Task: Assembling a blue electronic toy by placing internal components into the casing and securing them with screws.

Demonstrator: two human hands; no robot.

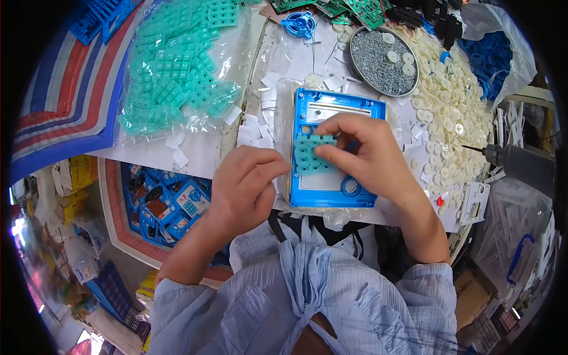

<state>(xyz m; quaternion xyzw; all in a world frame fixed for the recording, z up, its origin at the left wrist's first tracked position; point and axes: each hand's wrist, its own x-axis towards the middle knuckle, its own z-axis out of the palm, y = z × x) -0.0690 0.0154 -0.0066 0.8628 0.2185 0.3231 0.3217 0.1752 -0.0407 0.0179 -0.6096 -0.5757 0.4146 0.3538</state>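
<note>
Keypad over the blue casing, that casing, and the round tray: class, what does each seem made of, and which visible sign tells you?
Keypad: probably silicone rubber, translucent green; its soft-looking, bumpy sheet suggests it.
Casing: likely moulded plastic, smooth blue; even colour across walls and corner posts.
Tray: seems metal, grey with a shiny rim, though plastic is possible.

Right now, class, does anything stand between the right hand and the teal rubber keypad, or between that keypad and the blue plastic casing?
Nothing visible does: the right hand touches the teal rubber keypad, which is over the blue plastic casing. The keypad's underside is hidden.
</note>
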